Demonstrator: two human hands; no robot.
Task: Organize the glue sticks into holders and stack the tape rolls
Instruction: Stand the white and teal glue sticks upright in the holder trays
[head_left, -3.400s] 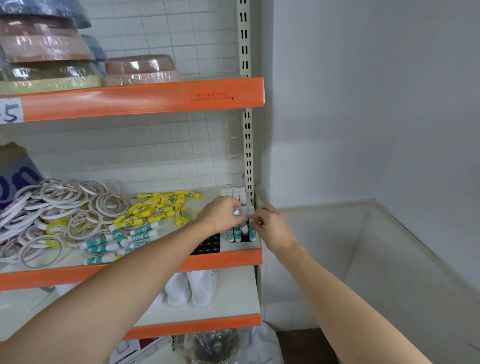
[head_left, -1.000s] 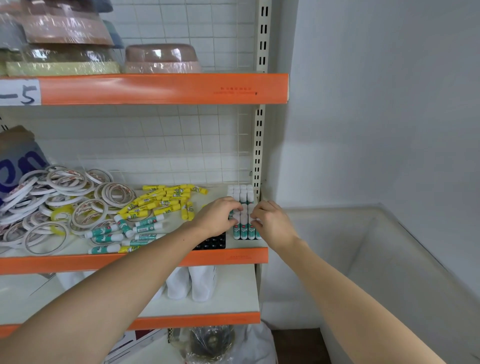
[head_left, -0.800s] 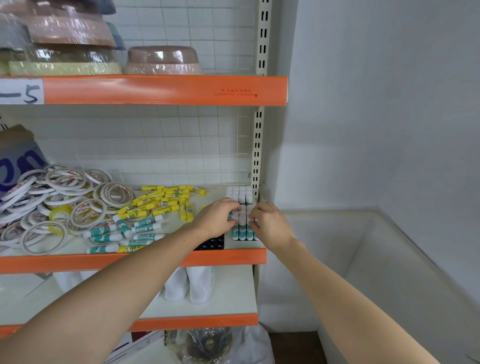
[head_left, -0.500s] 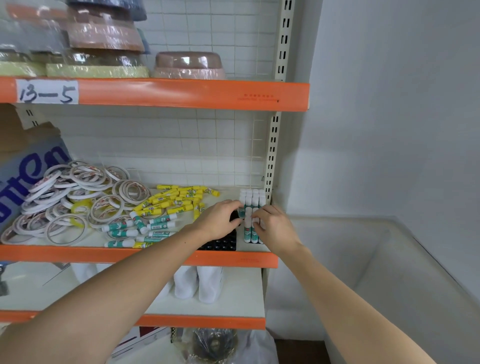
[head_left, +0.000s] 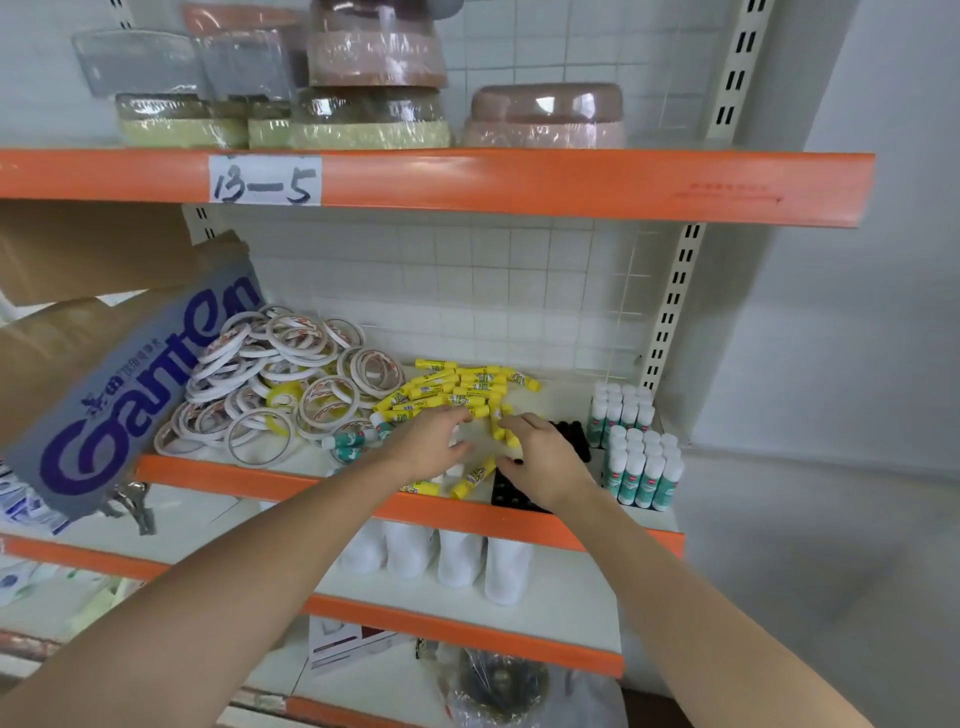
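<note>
Shelf (head_left: 363, 480), stock: your left hand (head_left: 431, 441) and right hand (head_left: 543, 457), fingers loosely curled, holding nothing, reach the yellow glue sticks (head_left: 457, 389) at 12 o'clock for loading. Black holder (head_left: 511, 486) under the right wrist; filled holders (head_left: 636, 457) at 3 o'clock; tape rolls (head_left: 280, 379) unstacked at 10 o'clock.

Tape rolls (head_left: 280, 382) left on shelf (head_left: 311, 475), loose glue sticks (head_left: 457, 389) mid-shelf — upright glue sticks (head_left: 636, 457) right, holder (head_left: 511, 491) between.
</note>
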